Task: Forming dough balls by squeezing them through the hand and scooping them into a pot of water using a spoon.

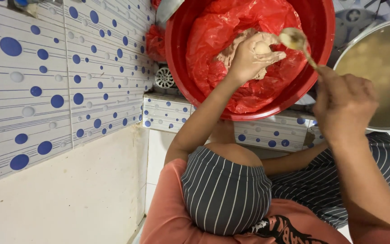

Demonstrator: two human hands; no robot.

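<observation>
A big red basin (177, 54) lined with a red plastic sheet (231, 27) holds a lump of brownish paste (231, 52). My left hand (249, 58) is closed on a fistful of that paste over the basin, and a small round ball of it bulges out between thumb and forefinger. My right hand (344, 104) grips the handle of a metal spoon (294, 38), whose paste-smeared bowl hovers just right of the ball. My knees in striped trousers (226, 190) are below the basin.
A wide metal pot (384, 68) of yellowish liquid stands at the right, beside the basin. A round floor drain (163, 77) lies left of the basin. The wall (46, 90) with blue-dotted tiles runs along the left, and a low tiled step (168, 113) is under the basin.
</observation>
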